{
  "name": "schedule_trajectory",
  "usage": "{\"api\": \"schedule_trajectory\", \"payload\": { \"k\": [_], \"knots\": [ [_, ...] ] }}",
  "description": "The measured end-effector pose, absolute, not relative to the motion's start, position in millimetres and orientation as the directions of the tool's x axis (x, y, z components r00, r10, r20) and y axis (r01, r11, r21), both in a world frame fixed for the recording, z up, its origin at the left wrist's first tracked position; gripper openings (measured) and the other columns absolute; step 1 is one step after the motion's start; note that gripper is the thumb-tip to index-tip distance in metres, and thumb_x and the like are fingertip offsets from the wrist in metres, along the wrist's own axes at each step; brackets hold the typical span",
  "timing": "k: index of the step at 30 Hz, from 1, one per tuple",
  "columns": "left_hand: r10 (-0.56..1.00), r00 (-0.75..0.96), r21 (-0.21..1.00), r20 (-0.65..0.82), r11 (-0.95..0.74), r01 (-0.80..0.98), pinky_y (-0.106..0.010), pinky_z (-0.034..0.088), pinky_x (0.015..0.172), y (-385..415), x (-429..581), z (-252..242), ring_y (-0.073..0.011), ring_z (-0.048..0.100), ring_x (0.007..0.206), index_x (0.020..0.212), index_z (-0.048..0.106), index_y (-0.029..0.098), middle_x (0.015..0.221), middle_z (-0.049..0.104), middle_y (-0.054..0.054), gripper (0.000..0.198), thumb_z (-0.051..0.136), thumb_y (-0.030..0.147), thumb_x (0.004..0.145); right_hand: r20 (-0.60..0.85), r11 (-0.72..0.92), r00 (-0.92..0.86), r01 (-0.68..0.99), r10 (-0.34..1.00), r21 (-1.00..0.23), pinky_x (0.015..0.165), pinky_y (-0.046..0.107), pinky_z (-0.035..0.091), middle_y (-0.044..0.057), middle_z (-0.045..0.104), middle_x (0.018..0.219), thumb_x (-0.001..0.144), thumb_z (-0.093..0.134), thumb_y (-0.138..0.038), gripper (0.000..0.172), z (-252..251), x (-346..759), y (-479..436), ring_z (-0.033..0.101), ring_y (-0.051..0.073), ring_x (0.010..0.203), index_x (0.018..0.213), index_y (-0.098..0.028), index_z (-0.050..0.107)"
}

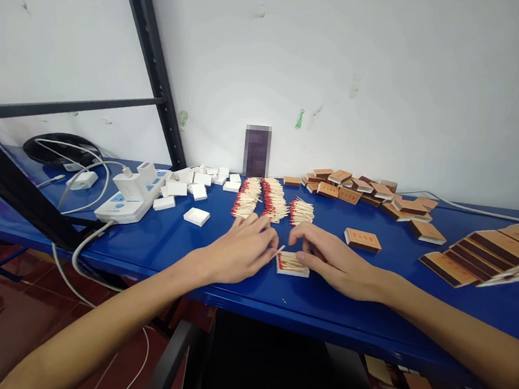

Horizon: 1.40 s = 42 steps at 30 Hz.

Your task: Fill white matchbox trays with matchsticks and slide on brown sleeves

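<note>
A white matchbox tray (292,273) is being supported by the blue table (241,299) between the two hands and is being used here as the landmark. Its interior is being filled by a layer of matches (290,261), red heads being directed to the left. At the tray's upper left corner, a single match (281,250) is apparently being pinched between thumb and fingertips by the left hand (248,251). The tray's right end is being overlapped by the right hand (322,254), thumb and index finger being spread apart; whether anything is being gripped there cannot be told. The match is being judged light, stiff and easily snapped, a hold mid-stick, clear of the head, being advised; the tray is being judged thin-walled and crushable, light pressure on its end walls being preferred. Beyond the tray, three match piles (274,200) are being exposed loose. Left of the tray, a lone white box piece (197,216) and a heap of white box pieces (177,188) are being recorded, contents being unverified. Right of the tray, a printed matchbox (363,240), a heap of printed matchboxes (328,190) and, farther right, a leaning row of matchboxes (484,250) are being listed, their insides being hidden.
</note>
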<state>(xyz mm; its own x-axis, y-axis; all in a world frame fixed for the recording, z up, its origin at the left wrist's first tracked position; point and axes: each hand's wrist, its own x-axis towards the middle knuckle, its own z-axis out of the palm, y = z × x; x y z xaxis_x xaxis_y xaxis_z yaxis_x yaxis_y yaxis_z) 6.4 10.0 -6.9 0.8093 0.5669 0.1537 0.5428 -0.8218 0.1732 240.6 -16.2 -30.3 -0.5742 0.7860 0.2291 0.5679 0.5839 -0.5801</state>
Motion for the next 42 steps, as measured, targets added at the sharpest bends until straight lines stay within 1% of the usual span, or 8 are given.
{"api": "schedule_trajectory", "payload": {
  "k": [4, 9, 18, 23, 27, 34, 38, 42],
  "knots": [
    [0.565, 0.805, 0.186, 0.183, -0.824, 0.536, -0.038, 0.038, 0.084, 9.9, 8.7, -15.4, -0.0211, 0.047, 0.094, 0.098, 0.055, 0.019, 0.098, 0.055, -0.006, 0.024, 0.033, 0.029, 0.101, 0.268, 0.581, -0.539, 0.573, 0.798, -0.578, 0.064, 0.03, 0.041, 0.001, 0.053, 0.084, 0.098, 0.044, -0.032, 0.012, -36.4, 245.2, -17.0, 0.049, 0.016, 0.069, 0.104, -0.022, 0.047],
    [0.589, 0.785, 0.21, 0.193, -0.806, 0.553, -0.039, 0.038, 0.084, 11.1, 4.6, -19.3, -0.0215, 0.05, 0.095, 0.104, 0.055, 0.021, 0.099, 0.057, -0.004, 0.021, 0.04, 0.036, 0.1, 0.195, 0.527, -0.55, 0.548, 0.812, -0.65, 0.062, 0.028, 0.042, 0.002, 0.055, 0.087, 0.092, 0.05, -0.025, 0.02, -29.9, 250.8, -19.1, 0.05, 0.015, 0.07, 0.111, -0.021, 0.049],
    [0.629, 0.767, 0.078, 0.126, -0.777, 0.625, -0.038, 0.041, 0.079, 8.7, 9.6, -19.3, -0.0207, 0.053, 0.085, 0.094, 0.052, 0.019, 0.097, 0.055, -0.006, 0.022, 0.034, 0.027, 0.101, 0.106, 0.507, -0.566, 0.621, 0.818, -0.598, 0.071, 0.031, 0.045, 0.002, 0.054, 0.09, 0.091, 0.054, -0.032, 0.025, -26.3, 253.2, -27.1, 0.052, 0.017, 0.077, 0.113, -0.022, 0.051],
    [0.618, 0.762, 0.217, 0.194, -0.785, 0.581, -0.033, 0.044, 0.077, 6.2, 10.1, -10.0, -0.0186, 0.055, 0.087, 0.096, 0.05, 0.019, 0.099, 0.057, -0.005, 0.02, 0.034, 0.028, 0.102, 0.151, 0.52, -0.554, 0.604, 0.819, -0.603, 0.068, 0.031, 0.046, 0.003, 0.057, 0.094, 0.088, 0.059, -0.035, 0.035, -30.4, 249.3, -25.2, 0.051, 0.016, 0.075, 0.118, -0.023, 0.047],
    [0.569, 0.81, 0.227, 0.144, -0.815, 0.533, -0.031, 0.044, 0.072, 1.8, 17.3, -12.4, -0.0168, 0.056, 0.08, 0.093, 0.053, 0.019, 0.097, 0.057, -0.004, 0.021, 0.037, 0.03, 0.101, 0.181, 0.51, -0.528, 0.586, 0.83, -0.63, 0.068, 0.031, 0.048, 0.003, 0.058, 0.097, 0.087, 0.061, -0.037, 0.045, -33.4, 248.2, -24.1, 0.05, 0.015, 0.072, 0.124, -0.023, 0.041],
    [0.598, 0.735, 0.446, 0.32, -0.78, 0.44, -0.029, 0.041, 0.073, 16.6, 15.0, -15.2, -0.0141, 0.053, 0.076, 0.091, 0.054, 0.018, 0.083, 0.059, -0.001, 0.023, 0.038, 0.031, 0.101, 0.204, 0.526, -0.52, 0.606, 0.83, -0.597, 0.064, 0.028, 0.046, 0.0, 0.058, 0.087, 0.085, 0.064, -0.041, 0.035, -34.5, 245.9, -25.7, 0.052, 0.015, 0.071, 0.112, -0.023, 0.049],
    [0.628, 0.698, 0.488, 0.344, -0.755, 0.439, -0.026, 0.035, 0.063, 30.1, 6.7, -13.9, -0.0112, 0.044, 0.063, 0.087, 0.056, 0.019, 0.068, 0.049, 0.004, 0.022, 0.043, 0.033, 0.098, 0.238, 0.505, -0.452, 0.683, 0.86, -0.528, 0.063, 0.028, 0.044, 0.0, 0.058, 0.082, 0.09, 0.057, -0.044, 0.029, -30.2, 248.9, -18.2, 0.054, 0.016, 0.068, 0.108, -0.021, 0.053],
    [0.63, 0.737, 0.449, 0.246, -0.747, 0.489, -0.025, 0.032, 0.059, 35.3, 4.7, -16.2, -0.0103, 0.04, 0.058, 0.093, 0.059, 0.02, 0.065, 0.043, 0.006, 0.02, 0.053, 0.04, 0.092, 0.286, 0.407, -0.331, 0.873, 0.899, -0.269, 0.07, 0.031, 0.043, 0.006, 0.061, 0.088, 0.093, 0.05, -0.028, 0.015, -29.9, 261.6, 2.4, 0.057, 0.02, 0.077, 0.1, -0.018, 0.058]
  ]
}}
